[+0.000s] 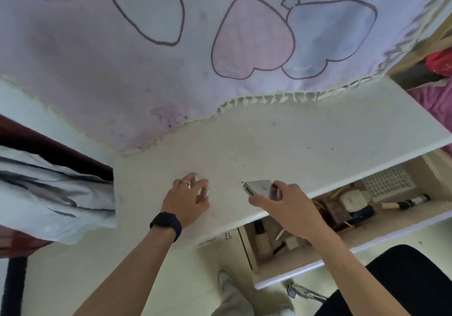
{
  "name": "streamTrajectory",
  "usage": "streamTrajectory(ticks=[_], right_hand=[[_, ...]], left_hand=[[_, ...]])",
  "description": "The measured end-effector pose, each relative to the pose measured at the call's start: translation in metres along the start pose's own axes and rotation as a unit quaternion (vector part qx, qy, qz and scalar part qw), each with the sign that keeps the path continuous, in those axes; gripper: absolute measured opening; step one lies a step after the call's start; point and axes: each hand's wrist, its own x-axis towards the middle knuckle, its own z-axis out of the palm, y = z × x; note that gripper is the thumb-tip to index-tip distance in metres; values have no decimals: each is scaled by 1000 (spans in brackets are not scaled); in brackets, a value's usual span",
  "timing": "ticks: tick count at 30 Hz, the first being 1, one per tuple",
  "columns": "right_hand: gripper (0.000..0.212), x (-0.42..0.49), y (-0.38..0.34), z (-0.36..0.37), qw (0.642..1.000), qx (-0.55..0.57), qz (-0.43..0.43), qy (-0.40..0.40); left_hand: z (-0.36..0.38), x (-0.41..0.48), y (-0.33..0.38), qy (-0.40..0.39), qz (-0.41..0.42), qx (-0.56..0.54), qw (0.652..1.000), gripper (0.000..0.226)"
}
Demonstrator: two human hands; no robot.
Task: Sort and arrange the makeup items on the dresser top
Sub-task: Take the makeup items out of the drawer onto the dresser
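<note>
My right hand [283,205] grips a flat silver compact case [258,186] at the front edge of the white dresser top [305,142]. My left hand [188,197], with a ring and a black wristband, curls its fingers round a small clear item [204,192] on the dresser top; most of that item is hidden by the fingers. Below the top, an open drawer [367,240] holds several makeup items: foundation bottles [261,238], a dark palette [336,209], a white case [352,199] and a brush [403,203].
A pastel curtain [171,46] with heart balloons hangs over the back of the dresser. A pale cloth [49,193] lies on dark furniture to the left. A white basket [386,181] sits in the drawer. My shoe [230,291] is on the floor below.
</note>
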Motion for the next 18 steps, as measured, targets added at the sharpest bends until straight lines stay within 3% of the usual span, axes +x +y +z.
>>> streamTrajectory(ticks=[5, 9, 12, 16, 18], right_hand=[[85, 48, -90, 70, 993, -60, -29, 97], [89, 86, -141, 123, 980, -110, -54, 154], [90, 116, -172, 149, 970, -151, -65, 177], [90, 151, -202, 173, 957, -215, -59, 188], [99, 162, -209, 181, 950, -254, -62, 173]], left_hand=[[-14, 7, -97, -27, -61, -19, 998, 51], [-27, 25, -147, -62, -77, -37, 994, 64], [-33, 41, -163, -79, -50, -49, 994, 69], [-30, 56, -167, -38, -47, -82, 995, 71], [-28, 58, -167, -19, -49, -96, 994, 72]])
